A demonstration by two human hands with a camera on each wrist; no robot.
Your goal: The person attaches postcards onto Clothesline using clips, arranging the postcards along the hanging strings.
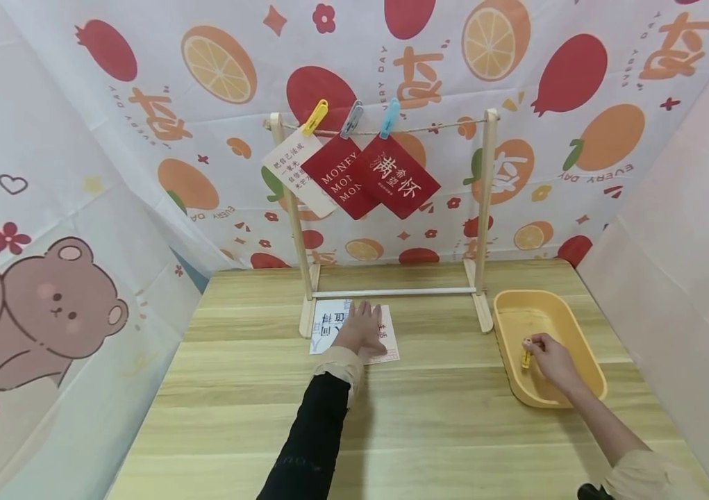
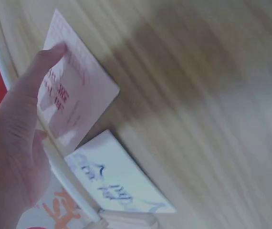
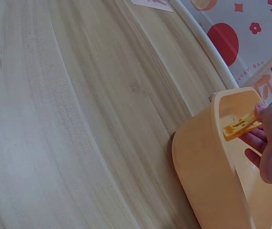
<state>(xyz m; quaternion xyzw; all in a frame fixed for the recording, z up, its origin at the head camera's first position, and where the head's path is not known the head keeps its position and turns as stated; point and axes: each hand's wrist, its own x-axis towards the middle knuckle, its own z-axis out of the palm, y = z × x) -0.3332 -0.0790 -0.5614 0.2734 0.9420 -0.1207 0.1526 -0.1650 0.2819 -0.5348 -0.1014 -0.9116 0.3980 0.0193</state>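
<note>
My left hand (image 1: pixel 362 326) lies flat with straight fingers on cards (image 1: pixel 385 342) on the wooden table, just in front of the small drying rack (image 1: pixel 487 208). In the left wrist view a finger (image 2: pixel 45 59) presses a pinkish card (image 2: pixel 86 90), beside a white card (image 2: pixel 117 183) with blue writing. My right hand (image 1: pixel 548 354) is inside the yellow tub (image 1: pixel 582 340) and pinches a yellow clothespin (image 1: pixel 526 357). The right wrist view shows that clothespin (image 3: pixel 238 126) held between finger and thumb above the tub (image 3: pixel 207 162).
A string on the rack carries a white card (image 1: pixel 294 170) and two red cards (image 1: pixel 391 177), held by yellow (image 1: pixel 314 117), grey (image 1: pixel 351 118) and blue pegs (image 1: pixel 389 117). Printed cloth walls close in the table on three sides.
</note>
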